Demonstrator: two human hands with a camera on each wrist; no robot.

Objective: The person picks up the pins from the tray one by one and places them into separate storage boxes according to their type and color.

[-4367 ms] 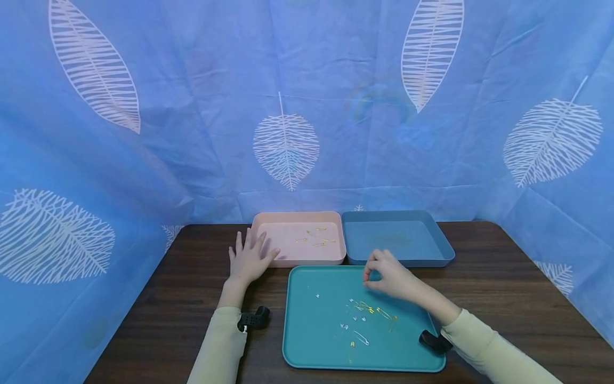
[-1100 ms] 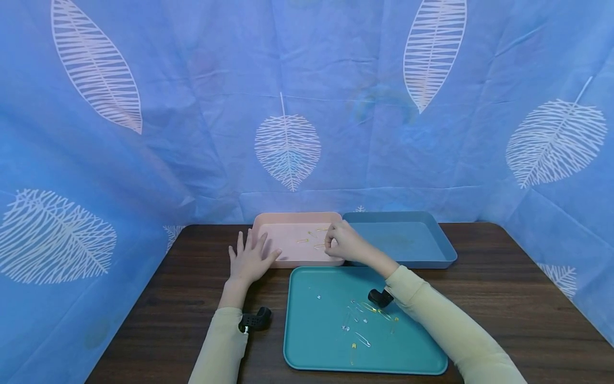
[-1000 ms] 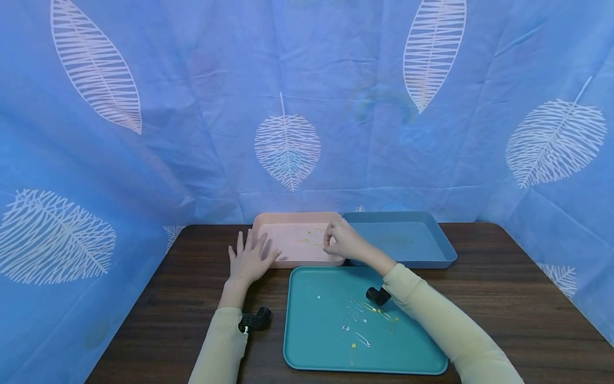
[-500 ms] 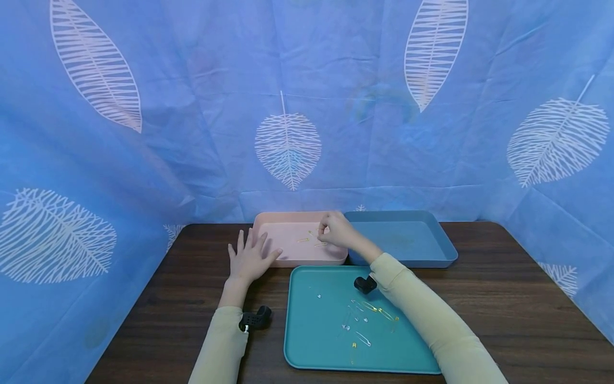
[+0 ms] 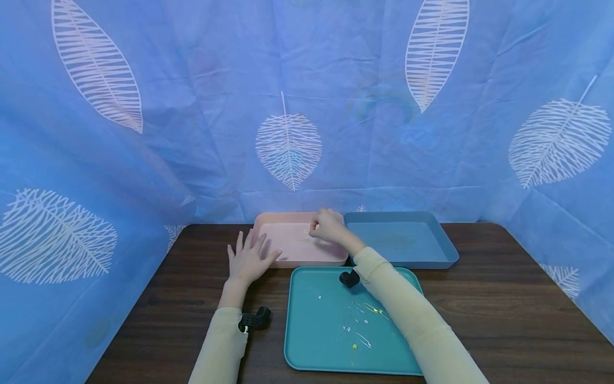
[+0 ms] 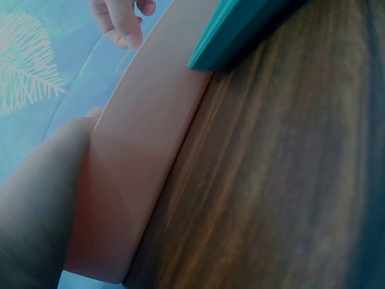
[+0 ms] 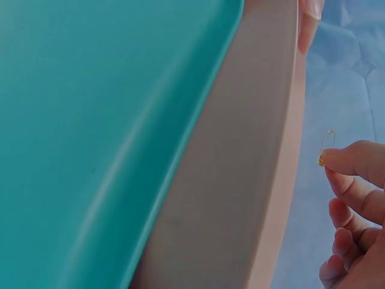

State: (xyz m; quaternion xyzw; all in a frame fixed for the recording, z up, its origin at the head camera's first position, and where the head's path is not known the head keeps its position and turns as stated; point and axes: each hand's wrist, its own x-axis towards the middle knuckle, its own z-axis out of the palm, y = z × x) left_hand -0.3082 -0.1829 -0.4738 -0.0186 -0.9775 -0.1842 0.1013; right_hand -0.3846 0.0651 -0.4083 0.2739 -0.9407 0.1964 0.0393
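Note:
My right hand (image 5: pixel 327 226) is above the pink tray (image 5: pixel 268 263). In the right wrist view its thumb and index finger pinch a gold safety pin (image 7: pixel 326 149), the other fingers curling below. My left hand (image 5: pixel 248 261) lies spread at the pink tray's near left corner, thumb reaching over the front rim, fingers along the left side. A few gold safety pins (image 5: pixel 303 240) lie in the pink tray, some hidden behind the right hand. On the teal tray (image 5: pixel 307 352) are scattered gold pins (image 5: pixel 370 308), silver safety pins (image 5: pixel 363 340) and small silvery bits (image 5: pixel 320 297).
A blue tray (image 5: pixel 403 240) stands right of the pink one, against it. The teal tray sits in front of both on the dark wooden table (image 5: pixel 499 298). A blue cloth (image 5: pixel 336 160) with white leaf prints hangs behind. Each wrist carries a black camera (image 5: pixel 256 318).
My right hand has gone from above the teal tray to above the pink tray, drifting further left over the last second. My left hand stays in place.

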